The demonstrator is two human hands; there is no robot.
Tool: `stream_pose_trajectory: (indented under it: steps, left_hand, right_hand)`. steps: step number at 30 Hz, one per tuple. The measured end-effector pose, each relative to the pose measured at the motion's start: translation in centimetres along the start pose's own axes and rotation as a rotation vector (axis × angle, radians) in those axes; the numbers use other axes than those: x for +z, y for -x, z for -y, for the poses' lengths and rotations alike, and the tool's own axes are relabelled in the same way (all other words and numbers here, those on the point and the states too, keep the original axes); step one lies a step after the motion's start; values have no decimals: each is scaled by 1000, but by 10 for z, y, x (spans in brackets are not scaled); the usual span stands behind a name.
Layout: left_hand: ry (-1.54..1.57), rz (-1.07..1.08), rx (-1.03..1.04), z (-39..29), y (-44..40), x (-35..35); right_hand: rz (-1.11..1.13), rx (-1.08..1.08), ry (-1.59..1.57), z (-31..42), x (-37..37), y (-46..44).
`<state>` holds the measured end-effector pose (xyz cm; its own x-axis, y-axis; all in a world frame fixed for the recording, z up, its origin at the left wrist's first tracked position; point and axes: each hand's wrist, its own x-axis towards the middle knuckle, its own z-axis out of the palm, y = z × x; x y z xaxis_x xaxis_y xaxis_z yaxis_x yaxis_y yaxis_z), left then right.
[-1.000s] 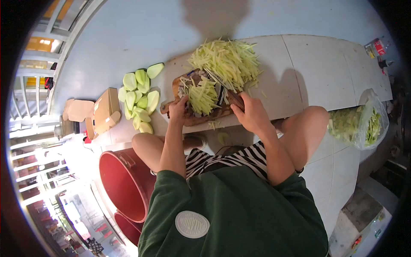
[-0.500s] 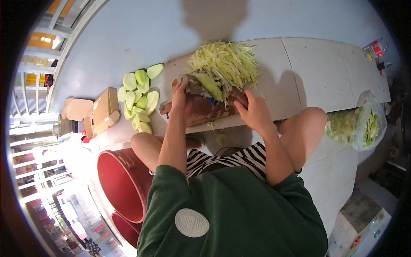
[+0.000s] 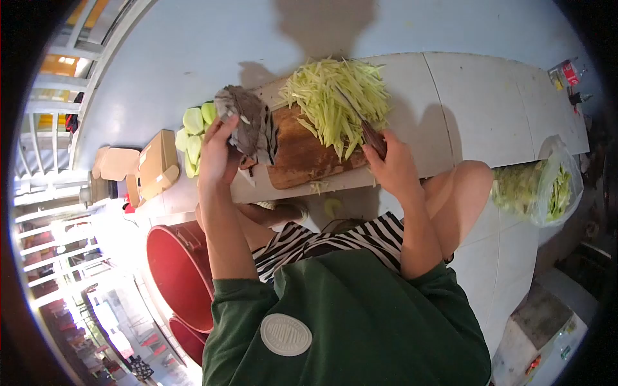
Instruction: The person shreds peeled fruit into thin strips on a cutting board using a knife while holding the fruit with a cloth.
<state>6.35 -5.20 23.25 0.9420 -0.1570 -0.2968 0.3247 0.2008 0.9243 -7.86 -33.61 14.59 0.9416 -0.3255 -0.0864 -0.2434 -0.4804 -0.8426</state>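
Note:
My left hand [image 3: 217, 145] is closed on a crumpled grey cloth [image 3: 246, 119] with a dark striped edge, lifted off the left side of the cutting board. Wrapped round the brown handle of a knife [image 3: 373, 139] is my right hand [image 3: 394, 164], at the board's right side. The knife's blade points up and left, against the shreds. A heap of pale green vegetable shreds [image 3: 328, 83] covers the far part of the wooden cutting board [image 3: 296, 157]. Peeled green pieces [image 3: 193, 122] lie left of the cloth, partly hidden by my left hand and forearm.
Cardboard boxes [image 3: 159, 164] stand at the left beyond the pieces. Red buckets [image 3: 177, 273] are below the ledge on the left. A clear plastic bag [image 3: 547, 186] of shreds sits at the right, and a bottle [image 3: 566, 74] lies at the far right end of the tiled ledge.
My left hand has moved left with the cloth, away from the board. The green piece seen by the cloth no longer shows there. The knife in my right hand now points into the shreds.

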Motion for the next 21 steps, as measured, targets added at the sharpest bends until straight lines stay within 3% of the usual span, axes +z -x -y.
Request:
stream_pose_trajectory:
  steps: [3, 6, 8, 10, 13, 16, 21]
  left_hand:
    - [-182, -51, -113, 35, 3, -11]
    - [-194, -34, -240, 119, -19, -19]
    - [-73, -28, -354, 134, -11, 29]
    - [-189, 139, -252, 184, -43, 35]
    - [-3, 119, -252, 176, -53, 74]
    - [5, 20, -217, 162, -63, 98]
    - [143, -26, -136, 144, -88, 116]
  right_hand:
    - [-82, -43, -6, -4, -1, 1]
    - [-82, -24, 0, 2, -10, 1]
    - [-45, 22, -18, 6, -12, 0]
    - [-50, 41, -31, 7, -13, 0]
    - [-94, -17, -17, 0, -9, 0]
    - [-35, 61, -12, 8, -14, -1]
    - [-85, 1, 10, 3, -11, 0]
